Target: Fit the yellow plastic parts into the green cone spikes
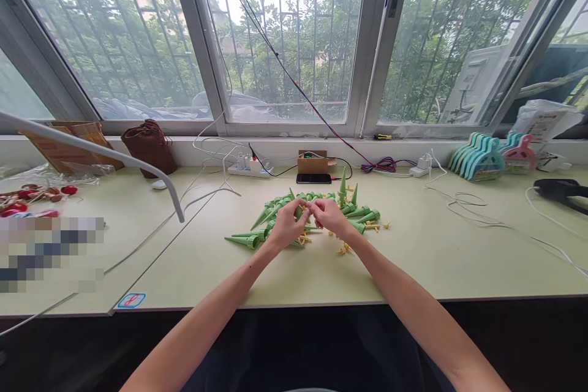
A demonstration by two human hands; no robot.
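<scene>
A heap of green plastic cone spikes (275, 211) lies on the pale green table (413, 257), with small yellow fittings (344, 249) scattered beside it. Two spikes (342, 187) stand upright at the back of the heap. My left hand (287, 225) and my right hand (329, 215) meet above the heap, fingers curled together. Between them they pinch a green spike (299, 212), mostly hidden by the fingers. Whether a yellow fitting is also held I cannot tell.
A black phone (313, 178) and a small cardboard box (312, 162) lie behind the heap. A power strip (250, 167), white cables (459, 201), a brown pouch (149, 147), teal and pink plastic items (478, 158), a black tool (561, 191) and a white lamp arm (105, 156) surround the work area.
</scene>
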